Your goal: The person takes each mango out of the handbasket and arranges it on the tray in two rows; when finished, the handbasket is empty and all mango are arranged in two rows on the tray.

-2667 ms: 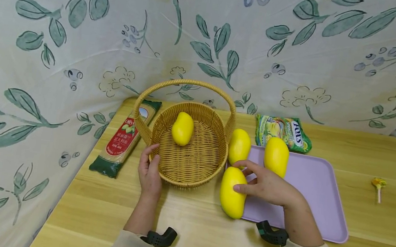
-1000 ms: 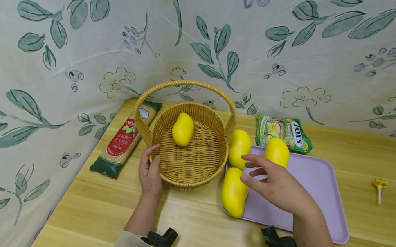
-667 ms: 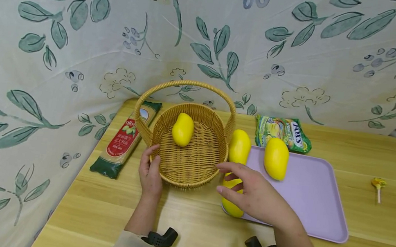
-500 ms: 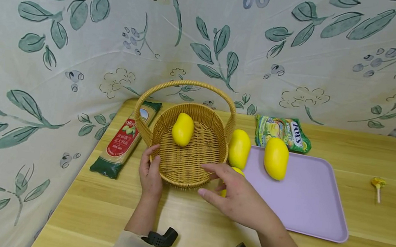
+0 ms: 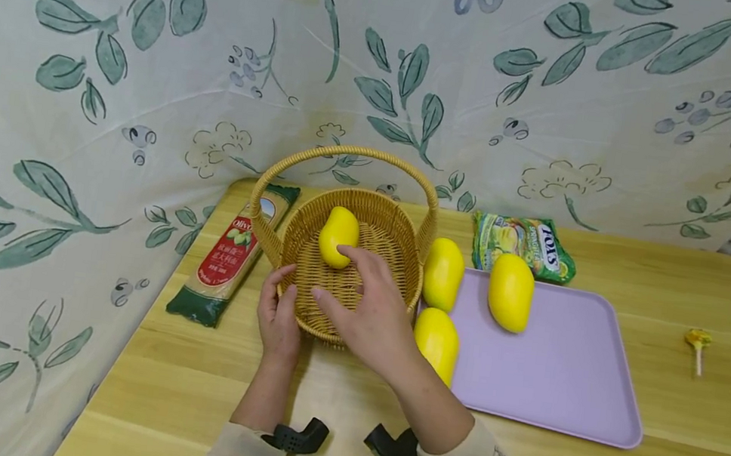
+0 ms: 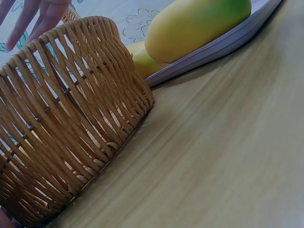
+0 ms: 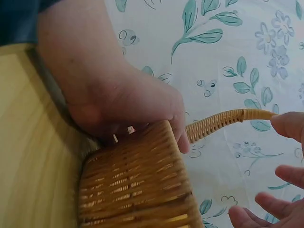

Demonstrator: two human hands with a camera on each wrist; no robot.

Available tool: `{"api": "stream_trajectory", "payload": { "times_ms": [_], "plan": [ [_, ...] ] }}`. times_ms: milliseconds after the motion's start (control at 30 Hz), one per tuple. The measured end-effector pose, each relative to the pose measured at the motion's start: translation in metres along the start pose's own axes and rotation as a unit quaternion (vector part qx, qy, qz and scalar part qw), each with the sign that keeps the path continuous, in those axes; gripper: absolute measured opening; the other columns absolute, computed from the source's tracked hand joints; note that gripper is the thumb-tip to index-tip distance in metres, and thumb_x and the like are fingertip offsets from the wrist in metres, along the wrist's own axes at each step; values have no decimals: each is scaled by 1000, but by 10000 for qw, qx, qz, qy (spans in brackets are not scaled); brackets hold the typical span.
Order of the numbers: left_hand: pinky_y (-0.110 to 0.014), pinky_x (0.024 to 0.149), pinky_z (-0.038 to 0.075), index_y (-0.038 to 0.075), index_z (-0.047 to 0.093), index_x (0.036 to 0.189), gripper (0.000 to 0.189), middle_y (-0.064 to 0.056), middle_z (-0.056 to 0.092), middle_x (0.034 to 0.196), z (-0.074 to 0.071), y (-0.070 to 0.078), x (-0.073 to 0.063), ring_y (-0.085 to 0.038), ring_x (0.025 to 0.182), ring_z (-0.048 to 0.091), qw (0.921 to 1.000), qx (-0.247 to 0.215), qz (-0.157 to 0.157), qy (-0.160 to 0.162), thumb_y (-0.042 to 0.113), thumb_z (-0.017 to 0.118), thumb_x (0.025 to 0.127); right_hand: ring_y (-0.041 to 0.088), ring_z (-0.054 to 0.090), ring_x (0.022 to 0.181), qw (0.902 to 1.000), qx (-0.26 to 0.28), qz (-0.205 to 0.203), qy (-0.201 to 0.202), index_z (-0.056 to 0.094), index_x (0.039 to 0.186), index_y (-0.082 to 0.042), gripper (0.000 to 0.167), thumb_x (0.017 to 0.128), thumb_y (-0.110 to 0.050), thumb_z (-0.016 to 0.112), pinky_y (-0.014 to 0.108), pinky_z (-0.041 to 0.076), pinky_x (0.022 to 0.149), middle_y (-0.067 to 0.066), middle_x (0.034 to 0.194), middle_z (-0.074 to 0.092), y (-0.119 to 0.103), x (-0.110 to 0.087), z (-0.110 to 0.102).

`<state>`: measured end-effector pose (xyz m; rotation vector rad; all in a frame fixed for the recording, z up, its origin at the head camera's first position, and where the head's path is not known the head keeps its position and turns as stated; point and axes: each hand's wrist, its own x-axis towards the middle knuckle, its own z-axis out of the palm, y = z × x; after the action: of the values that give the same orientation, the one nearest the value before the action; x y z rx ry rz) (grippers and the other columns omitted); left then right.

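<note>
The wicker basket (image 5: 408, 245) stands upright on the table, its tall handle arched above it. My left hand (image 5: 278, 327) grips its near left side, a fingertip hooked over the rim in the right wrist view. One yellow mango (image 5: 337, 226) lies inside, toward the back left. My right hand (image 5: 375, 320) hovers over the basket opening, fingers spread and holding nothing, with the index fingertip overlapping that mango in the head view. Right of the basket, a near mango (image 5: 438, 339) and a far mango (image 5: 444, 272) lie along the left edge of the lilac tray (image 5: 568, 359).
Another mango (image 5: 510, 291) lies at the tray's back edge. Behind it is a green Fox's candy bag (image 5: 521, 243). A spaghetti pack (image 5: 228, 257) lies left of the basket, and a lollipop (image 5: 698, 341) at far right. A floral cloth (image 5: 386, 56) hangs behind the table.
My right hand has let go of the near mango at the tray's left edge, lifted off and moved left over the basket. The left hand has stayed at the basket's rim.
</note>
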<state>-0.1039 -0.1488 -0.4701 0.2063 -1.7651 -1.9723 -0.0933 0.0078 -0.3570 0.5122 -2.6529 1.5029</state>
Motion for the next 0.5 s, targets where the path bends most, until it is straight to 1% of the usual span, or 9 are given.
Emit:
{"api": "stream_trajectory", "payload": {
  "times_ms": [67, 167, 233, 267, 333, 433, 500],
  "plan": [
    [-25, 107, 39, -6, 55, 130, 33, -19, 53, 143, -1, -1, 0, -22, 135, 47, 10000, 50, 73, 45, 5, 45, 102, 27, 57, 123, 9999, -16, 67, 130, 52, 146, -18, 63, 91, -38, 76, 48, 52, 101, 7, 149, 48, -4, 10, 6],
    [-24, 109, 35, -1, 60, 128, 30, -4, 60, 135, -1, -3, 1, -9, 132, 49, 9997, 44, 207, 87, 6, 47, 101, 29, 50, 135, 9996, -18, 93, 264, 52, 146, -18, 64, 91, -41, 76, 52, 46, 109, 8, 149, 47, -10, 27, 15],
    [-25, 111, 35, 2, 62, 127, 29, 5, 62, 131, -1, -4, 1, -10, 133, 49, 9997, -4, 248, 91, 7, 48, 101, 29, 47, 139, 9995, -55, 168, 268, 51, 147, -19, 66, 91, -43, 75, 53, 44, 112, 8, 151, 45, -14, 38, 20],
    [-25, 111, 35, 3, 62, 127, 29, 7, 62, 131, -1, -4, 1, -11, 133, 49, 9997, -8, 247, 92, 6, 49, 101, 30, 45, 140, 9994, -93, 220, 266, 51, 148, -20, 67, 91, -44, 74, 54, 44, 111, 9, 152, 45, -15, 43, 22],
    [-26, 111, 34, 1, 61, 127, 30, 2, 60, 135, -1, -4, 1, -13, 137, 46, 9997, 13, 220, 85, 6, 48, 101, 31, 43, 142, 9988, -151, 388, 266, 49, 149, -22, 68, 90, -46, 74, 55, 44, 111, 8, 155, 42, -15, 53, 27],
    [-26, 111, 33, -2, 59, 129, 31, -12, 56, 141, -1, -4, 1, -17, 141, 42, 9998, 60, 164, 89, 5, 47, 101, 35, 37, 145, 9971, -227, 681, 243, 48, 150, -23, 70, 90, -48, 74, 57, 42, 112, 9, 158, 38, -10, 67, 36],
    [-25, 111, 33, -4, 57, 130, 32, -18, 52, 144, -1, -4, 1, -18, 142, 41, 9999, 44, 137, 88, 5, 46, 101, 38, 35, 146, 9957, -283, 834, 285, 47, 150, -22, 71, 90, -47, 75, 58, 41, 112, 11, 159, 36, -4, 75, 42]
  ]
}}
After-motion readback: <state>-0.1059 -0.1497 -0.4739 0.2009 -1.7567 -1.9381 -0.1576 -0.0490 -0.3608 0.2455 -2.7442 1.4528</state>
